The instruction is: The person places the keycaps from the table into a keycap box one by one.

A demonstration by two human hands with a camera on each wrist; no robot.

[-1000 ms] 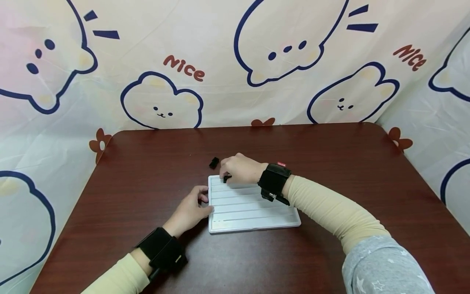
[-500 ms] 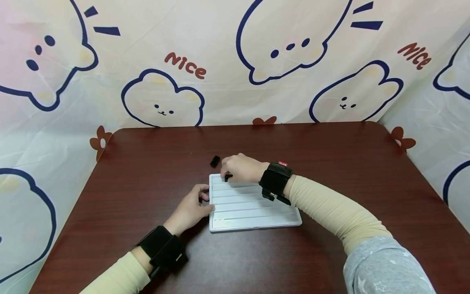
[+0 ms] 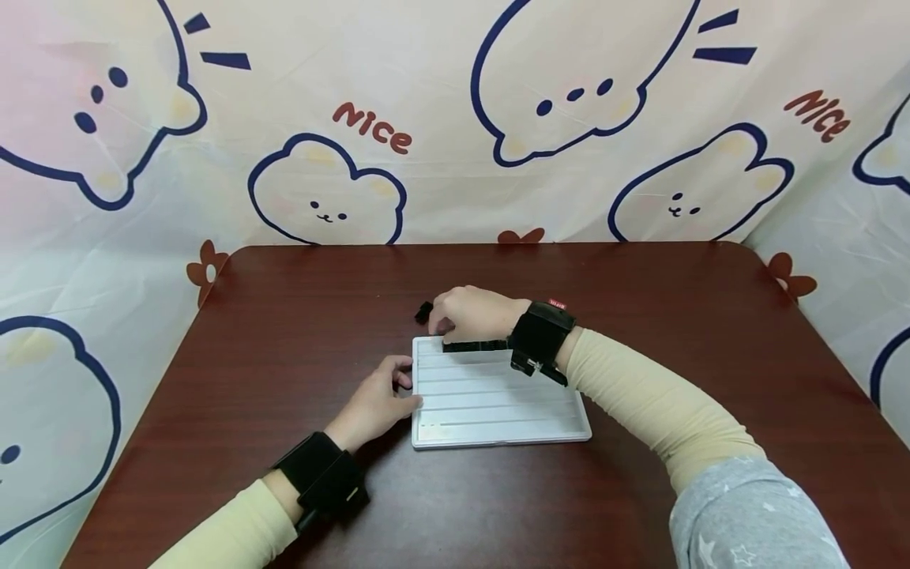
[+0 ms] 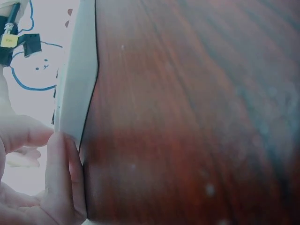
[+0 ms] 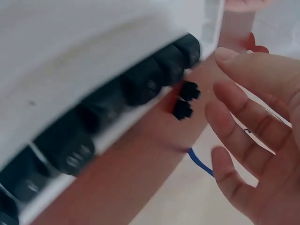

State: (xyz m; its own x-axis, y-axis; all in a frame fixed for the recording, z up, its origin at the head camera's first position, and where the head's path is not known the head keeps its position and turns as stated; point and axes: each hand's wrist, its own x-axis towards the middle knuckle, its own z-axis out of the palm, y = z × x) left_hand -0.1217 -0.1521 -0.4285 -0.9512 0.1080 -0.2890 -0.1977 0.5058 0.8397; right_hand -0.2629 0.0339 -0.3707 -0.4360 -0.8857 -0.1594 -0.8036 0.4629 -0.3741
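Observation:
A white tray (image 3: 498, 407) with long parallel ridges lies on the brown table. Along its far groove stands a row of small black tiles (image 3: 475, 346); in the right wrist view, some of these black tiles (image 5: 108, 101) carry pale marks. My left hand (image 3: 373, 401) touches the tray's left edge, thumb on the rim and index finger farther up the side. Over the far left corner is my right hand (image 3: 472, 312), its thumb and fingers parted beside the row's end with nothing between them. Two loose black pieces (image 5: 186, 99) lie together just behind the tray.
The brown table (image 3: 313, 316) extends around the tray on all sides. A pale curtain (image 3: 441, 182) with cartoon bears hangs behind and beside it. Black straps with cameras (image 3: 540, 336) sit on both wrists.
My right hand has lifted its fingers and drawn apart from the tile at the groove's left end, uncovering the black row. The left hand stays at the tray's edge; the head view shifts slightly.

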